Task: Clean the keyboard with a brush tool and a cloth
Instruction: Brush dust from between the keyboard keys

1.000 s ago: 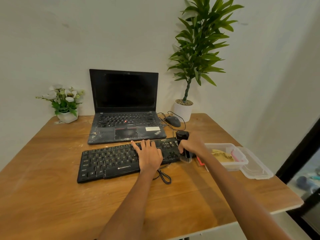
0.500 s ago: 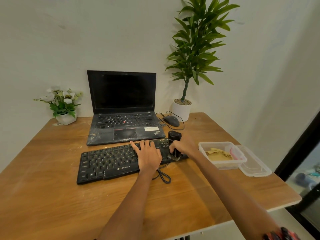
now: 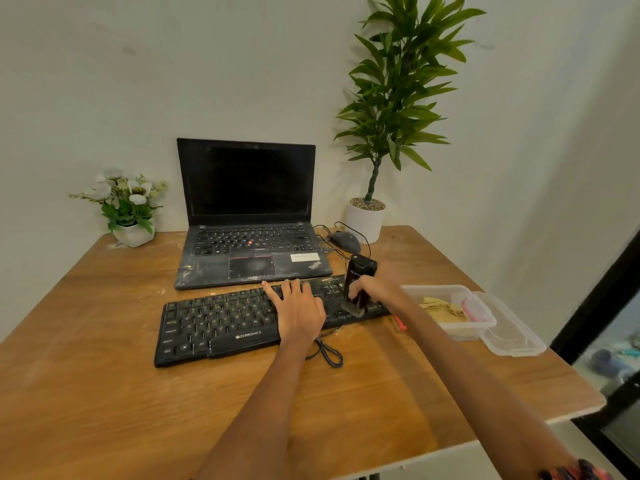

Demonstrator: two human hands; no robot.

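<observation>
Two hands on black keyboard [image 3: 242, 323], mid-tabletop [image 3: 104, 393]: left hand [image 3: 299, 315] flat, steadying; right hand [image 3: 375, 291] grip wrapped round brush tool [image 3: 358, 280], now shifted left off edge onto right-end keys. Brushing underway; cloth [image 3: 441, 308] waits in container [image 3: 450, 329], right.

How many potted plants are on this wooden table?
2. A small white-flowered plant in a white pot sits at the table's far left corner; a tall green leafy plant in a white round pot stands behind the grey mouse.

Home office desk [image 3: 104, 393], laptop [image 3: 249, 216], potted plant [image 3: 391, 109], flowers [image 3: 121, 199]
</observation>
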